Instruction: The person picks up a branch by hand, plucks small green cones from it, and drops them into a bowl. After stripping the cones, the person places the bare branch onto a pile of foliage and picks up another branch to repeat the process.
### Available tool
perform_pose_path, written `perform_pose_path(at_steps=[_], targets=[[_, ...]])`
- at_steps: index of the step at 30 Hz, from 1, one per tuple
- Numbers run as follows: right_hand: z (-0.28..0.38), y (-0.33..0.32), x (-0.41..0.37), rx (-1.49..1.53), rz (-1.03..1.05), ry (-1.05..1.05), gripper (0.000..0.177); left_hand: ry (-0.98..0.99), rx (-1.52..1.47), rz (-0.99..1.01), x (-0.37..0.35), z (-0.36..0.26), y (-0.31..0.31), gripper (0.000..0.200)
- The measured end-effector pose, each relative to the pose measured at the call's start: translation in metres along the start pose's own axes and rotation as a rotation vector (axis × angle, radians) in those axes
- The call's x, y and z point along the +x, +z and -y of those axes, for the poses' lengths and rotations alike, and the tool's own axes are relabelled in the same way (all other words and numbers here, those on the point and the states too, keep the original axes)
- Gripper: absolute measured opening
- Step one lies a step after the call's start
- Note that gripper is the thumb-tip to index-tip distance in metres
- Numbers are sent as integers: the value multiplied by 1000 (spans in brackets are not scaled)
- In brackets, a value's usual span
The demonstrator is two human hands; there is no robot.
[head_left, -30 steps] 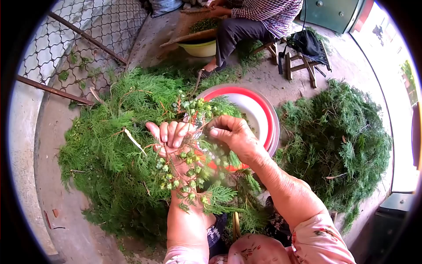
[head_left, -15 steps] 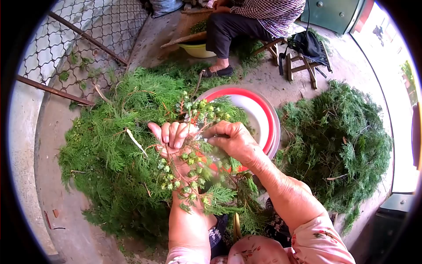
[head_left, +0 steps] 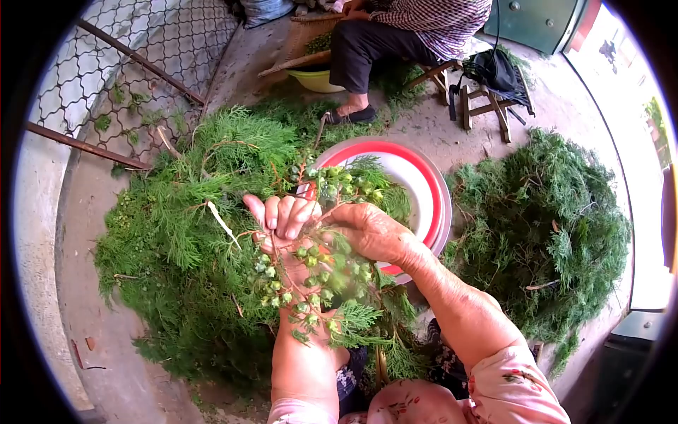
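My left hand (head_left: 286, 218) is closed around a conifer branch (head_left: 308, 305) with clusters of small pale-green cones and feathery leaf sprays. Part of the branch hangs over my left forearm, and more cones show above my fingers. Right beside it, my right hand (head_left: 378, 232) has its fingers bent in a pinch against the branch; the fingertips are partly hidden by twigs and leaves. Just beyond my hands stands a white basin (head_left: 409, 169) with a red band inside its rim. Sprays of green cover its left part.
A large heap of cut conifer branches (head_left: 183, 247) lies left, another heap (head_left: 544, 240) right. Across from me a person sits on a stool by a woven tray (head_left: 289, 65) and yellow basin (head_left: 316, 80). A folding stool (head_left: 487, 109) holds a black bag (head_left: 492, 69).
My right hand has shifted slightly left and down, closer to my left hand. The leaves beneath it are blurred by motion. My left hand keeps its hold on the branch.
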State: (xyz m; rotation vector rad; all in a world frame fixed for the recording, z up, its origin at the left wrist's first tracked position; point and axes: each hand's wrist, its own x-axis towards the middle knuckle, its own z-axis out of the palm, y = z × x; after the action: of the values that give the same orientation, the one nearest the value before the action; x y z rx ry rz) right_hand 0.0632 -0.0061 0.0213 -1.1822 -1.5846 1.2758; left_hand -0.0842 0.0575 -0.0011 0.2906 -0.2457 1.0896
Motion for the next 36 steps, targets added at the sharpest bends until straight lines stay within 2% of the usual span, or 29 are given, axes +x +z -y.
perform_pose_path(at_steps=[5,7,8,12,13,14,17,19,20,23,24,25,26,27,28,29,31,32,35,36], targets=[[4,-2,1,-41,30,-12,23,-37,30,37,-1,-8,-7,55],[1,1,1,-64,-23,-62,21,-51,13,50,-1,-9,-8,55],[-1,2,1,-76,-49,-86,21,-66,33,24,-1,-9,-5,56],[-5,6,-1,-492,-156,12,22,-84,118,-101,-7,-6,1,56],[-5,7,-2,-506,-171,26,21,-88,163,-134,-7,-6,1,56],[-6,7,-4,-522,-187,40,21,-100,121,-72,-5,-2,0,56],[-7,9,-6,-549,-206,105,22,-7,184,-290,-9,4,9,57],[-12,9,-5,-558,-212,148,24,-6,225,-285,-9,3,6,57],[-5,8,-5,-443,-231,226,21,-5,245,-284,-9,3,5,57],[-1,12,-6,-600,-286,186,13,33,238,-280,-10,5,11,56],[-15,12,-5,-686,-273,154,10,53,304,-360,-9,8,23,58],[-40,11,-3,-772,-261,122,8,23,268,-265,-9,4,22,58],[-39,8,0,-857,-247,88,6,-6,233,-171,-9,-5,20,59],[-35,-5,2,-940,-93,410,8,-36,198,-76,-9,-12,19,59],[-53,-12,0,-784,-239,292,10,9,231,-155,-11,-16,27,60],[-70,-19,-2,-627,-372,169,13,-21,261,-130,-12,-29,20,59],[-51,-26,-6,-498,-354,210,18,38,243,-230,-14,-27,32,58],[-50,-26,-7,-454,-325,262,20,-58,208,-53,-12,-35,19,57],[-64,-23,-7,-573,-316,245,19,-76,162,-80,-13,-34,16,56],[-61,-25,-6,-600,-240,315,21,-84,111,-62,-13,-33,14,56]])
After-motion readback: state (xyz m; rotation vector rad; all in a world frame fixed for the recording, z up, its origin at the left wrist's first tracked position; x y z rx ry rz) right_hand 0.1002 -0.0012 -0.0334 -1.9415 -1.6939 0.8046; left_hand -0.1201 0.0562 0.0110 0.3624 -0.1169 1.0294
